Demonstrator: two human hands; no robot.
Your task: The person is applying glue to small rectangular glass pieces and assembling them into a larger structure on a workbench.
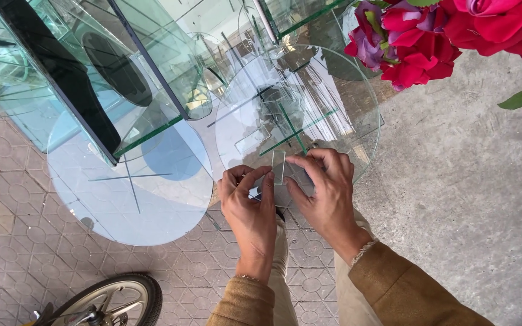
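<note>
Outdoor floor: patterned paving (25,241) to the left, bare concrete (466,199) to the right.

Grip: small rectangular glass strip (278,166), held upright between both hands, over the near edge of a round glass disc (345,96). Left hand (249,202): fingertips pinched on the strip's left side, thumb and forefinger closed against it. Right hand (327,187): fingers curled, tips on the strip's right edge and top. Both clenched on the strip; neither released.

Around the grip: green-edged glass pieces crossed on the disc just beyond the strip. Brown sleeves (406,290) at both wrists, light trousers below.

Further out: second round disc (146,199), bluish, lying left of the hands, near but apart. Stacked glass shelving (61,78) with dark frame above it. Red and purple flowers (430,36) top right. Bicycle wheel (110,299) at bottom left.
</note>
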